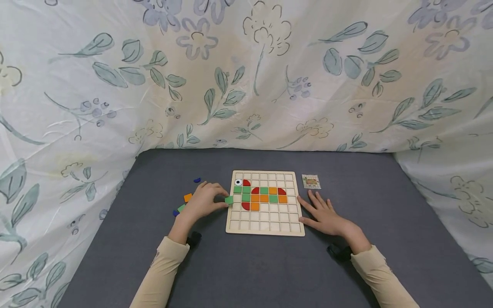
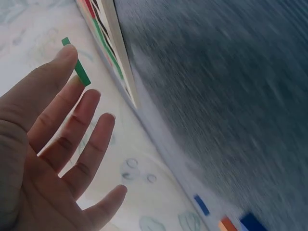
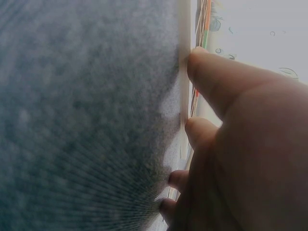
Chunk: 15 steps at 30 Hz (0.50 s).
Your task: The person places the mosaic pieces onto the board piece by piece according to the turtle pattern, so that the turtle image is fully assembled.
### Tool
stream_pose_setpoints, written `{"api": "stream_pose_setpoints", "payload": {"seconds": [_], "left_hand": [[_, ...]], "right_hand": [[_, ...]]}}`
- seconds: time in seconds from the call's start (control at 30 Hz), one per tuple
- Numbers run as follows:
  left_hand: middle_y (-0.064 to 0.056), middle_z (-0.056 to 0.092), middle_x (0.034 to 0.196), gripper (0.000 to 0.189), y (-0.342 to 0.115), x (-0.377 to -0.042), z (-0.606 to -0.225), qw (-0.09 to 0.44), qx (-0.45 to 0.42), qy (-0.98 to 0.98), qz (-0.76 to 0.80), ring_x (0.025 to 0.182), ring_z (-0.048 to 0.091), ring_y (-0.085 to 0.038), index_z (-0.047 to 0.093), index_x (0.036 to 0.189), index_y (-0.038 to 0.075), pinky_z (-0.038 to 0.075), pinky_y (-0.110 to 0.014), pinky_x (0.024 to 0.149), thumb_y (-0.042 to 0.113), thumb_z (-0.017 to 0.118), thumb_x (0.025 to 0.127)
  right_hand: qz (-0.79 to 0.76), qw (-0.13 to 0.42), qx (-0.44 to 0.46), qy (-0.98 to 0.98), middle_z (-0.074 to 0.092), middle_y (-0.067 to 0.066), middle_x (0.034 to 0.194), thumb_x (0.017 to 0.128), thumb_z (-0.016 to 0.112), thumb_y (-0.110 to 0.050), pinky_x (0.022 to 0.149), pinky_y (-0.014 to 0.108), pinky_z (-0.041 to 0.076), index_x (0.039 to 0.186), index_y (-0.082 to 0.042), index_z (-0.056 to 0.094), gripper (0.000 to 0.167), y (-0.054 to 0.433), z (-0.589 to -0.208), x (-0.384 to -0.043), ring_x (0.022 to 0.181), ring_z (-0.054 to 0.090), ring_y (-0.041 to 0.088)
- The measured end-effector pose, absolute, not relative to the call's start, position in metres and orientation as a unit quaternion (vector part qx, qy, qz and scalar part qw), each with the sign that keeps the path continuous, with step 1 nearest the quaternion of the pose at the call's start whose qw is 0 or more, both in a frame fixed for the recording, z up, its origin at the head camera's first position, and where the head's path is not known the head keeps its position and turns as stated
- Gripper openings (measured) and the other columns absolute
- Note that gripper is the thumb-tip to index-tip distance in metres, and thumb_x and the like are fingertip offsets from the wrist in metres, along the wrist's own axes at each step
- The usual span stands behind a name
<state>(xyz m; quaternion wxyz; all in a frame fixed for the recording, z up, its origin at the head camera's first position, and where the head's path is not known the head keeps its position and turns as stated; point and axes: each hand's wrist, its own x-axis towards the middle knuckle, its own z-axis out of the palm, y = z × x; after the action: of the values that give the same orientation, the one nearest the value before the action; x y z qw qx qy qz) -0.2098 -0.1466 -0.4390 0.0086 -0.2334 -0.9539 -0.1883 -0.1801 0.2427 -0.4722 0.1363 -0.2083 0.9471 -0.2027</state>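
My left hand [image 1: 204, 200] pinches a green square tile [image 1: 229, 199] between thumb and forefinger at the left edge of a wooden grid board [image 1: 265, 222]. In the left wrist view the green tile [image 2: 77, 65] is seen edge-on, and the other fingers are spread loosely. On the board lie green, orange and red pieces, among them an orange tile [image 1: 255, 206], a red quarter-round piece [image 1: 245, 206] and an eye tile [image 1: 238, 182]. My right hand [image 1: 327, 216] touches the board's right edge with thumb and fingertip, fingers spread and holding nothing.
Loose pieces lie left of the board, partly behind the left hand: an orange tile [image 1: 187, 197], a green one [image 1: 181, 208] and a blue piece [image 1: 197, 180]. A small pattern card [image 1: 311, 182] lies right of the board on the grey cloth [image 1: 262, 269]. Floral fabric [image 1: 269, 107] hangs behind.
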Motion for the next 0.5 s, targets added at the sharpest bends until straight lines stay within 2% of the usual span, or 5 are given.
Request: {"api": "stream_pose_setpoints", "payload": {"seconds": [0.5], "left_hand": [[0.002, 0.066, 0.099, 0.025, -0.109, -0.214, -0.437, -0.011, -0.276, -0.942, -0.190, 0.104, 0.057, -0.021, 0.073, 0.098, 0.017, 0.021, -0.057, 0.109, 0.028, 0.076, 0.076]], "right_hand": [[-0.196, 0.133, -0.211, 0.948, 0.004, 0.025, 0.153, 0.092, 0.047, -0.051, 0.103, 0.070, -0.001, 0.149, -0.016, 0.022, 0.072, 0.242, -0.470, -0.180, 0.138, -0.002, 0.048]]}}
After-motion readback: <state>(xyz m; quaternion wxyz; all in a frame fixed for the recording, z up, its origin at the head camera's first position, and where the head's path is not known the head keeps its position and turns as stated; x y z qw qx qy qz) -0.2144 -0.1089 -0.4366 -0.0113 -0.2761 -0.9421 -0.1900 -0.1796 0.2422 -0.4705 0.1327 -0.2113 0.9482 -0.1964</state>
